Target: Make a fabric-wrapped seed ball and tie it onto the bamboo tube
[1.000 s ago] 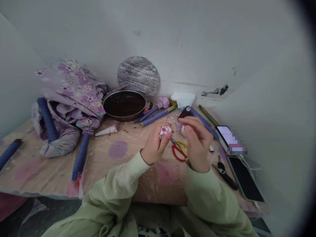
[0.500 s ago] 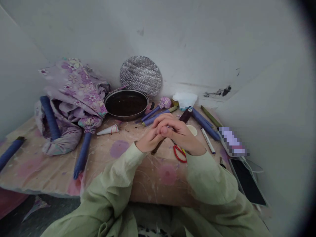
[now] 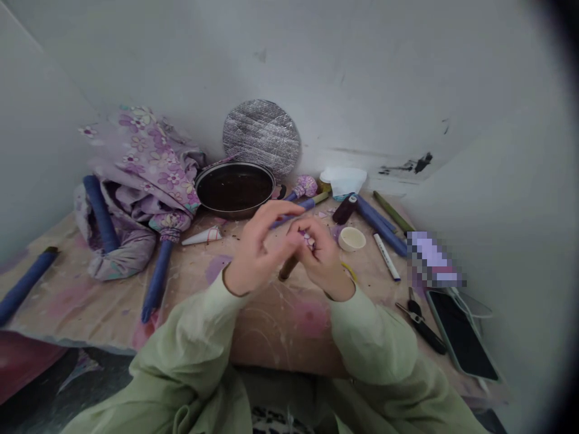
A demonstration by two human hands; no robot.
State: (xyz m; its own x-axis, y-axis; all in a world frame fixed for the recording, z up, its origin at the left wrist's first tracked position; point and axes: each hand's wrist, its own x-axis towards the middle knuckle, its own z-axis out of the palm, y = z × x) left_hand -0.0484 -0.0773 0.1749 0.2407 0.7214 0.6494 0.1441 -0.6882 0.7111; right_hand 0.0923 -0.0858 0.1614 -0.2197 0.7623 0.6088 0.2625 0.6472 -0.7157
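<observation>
My right hand (image 3: 319, 259) is closed around a small stick-handled cloth dabber. Its purple-and-white cloth head (image 3: 309, 241) shows between the fingers, and its brown stick (image 3: 288, 269) points down toward me. Beside it my left hand (image 3: 262, 247) is curved with fingers and thumb apart. The left thumb reaches to the right hand's fingers; whether it touches the cloth I cannot tell. Just right of the hands are a small cream cup (image 3: 351, 239) and a dark spool of thread (image 3: 344, 210). A yellow scissor handle (image 3: 349, 272) shows partly behind my right wrist.
A dark pan (image 3: 235, 190) stands at the back before a round silver mat (image 3: 262, 135). Floral cloth (image 3: 154, 157) with blue-wrapped handles lies left, near a white cone (image 3: 202, 235). Rightward are a marker (image 3: 386, 257), black-handled snips (image 3: 425, 331) and a phone (image 3: 461, 334).
My hands were clasped over each other; now they have parted, the left moving left and spreading. The cloth head has come into view, and the scissors are more hidden by my right hand.
</observation>
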